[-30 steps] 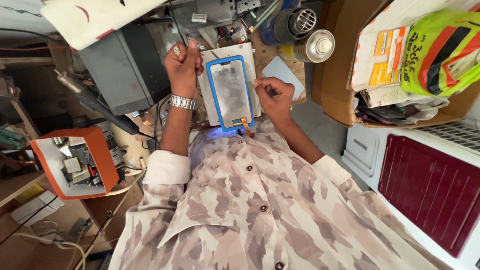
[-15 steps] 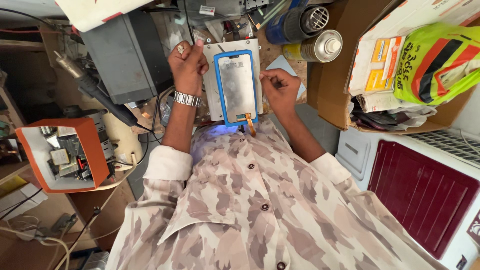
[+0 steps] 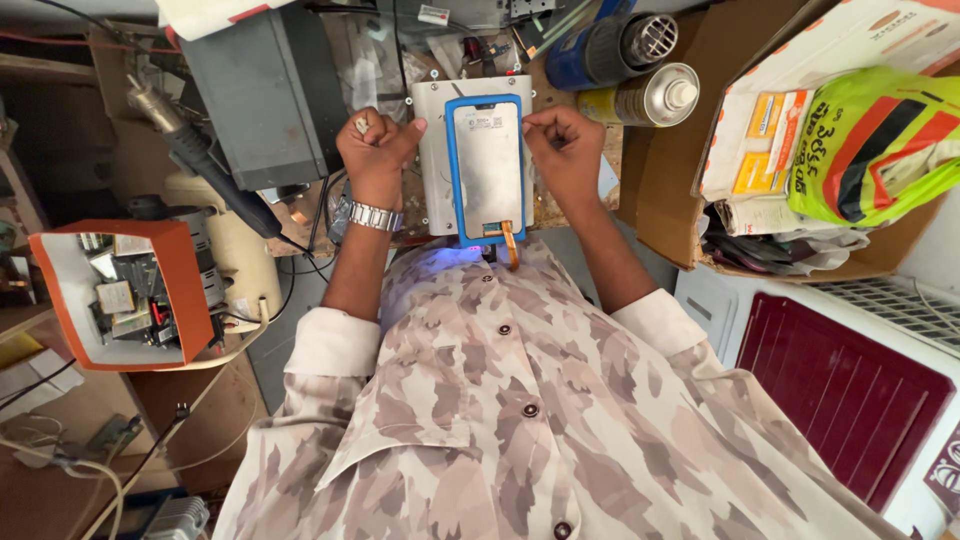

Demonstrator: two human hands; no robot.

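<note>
**Both fists close in on the blue-framed phone screen**

The left hand [image 3: 375, 150] is bunched into a fist against the left edge of the white plate [image 3: 432, 150], thumb pressed to it. A second ago it sat higher, near the plate's top corner; now it has dropped to mid-height. The right hand [image 3: 562, 150] has shifted too: it was out to the side and lower, and now it's curled tight at the top right corner of the phone screen [image 3: 487, 165], fingertips pinched together. Whether anything sits in that pinch, I can't tell. The screen lies flat in its blue frame on the plate, an orange ribbon cable [image 3: 510, 242] trailing off its near edge.

Packages now. To the right, a cardboard box [image 3: 670, 180] holds a white carton [image 3: 770, 110] with yellow and orange label patches, and a lime-green bag [image 3: 875, 140] with red and black stripes. Beside the plate lies a spray can [image 3: 640, 98], yellow with a white cap. Far left, an orange-rimmed tray [image 3: 180, 290] of small parts.
</note>
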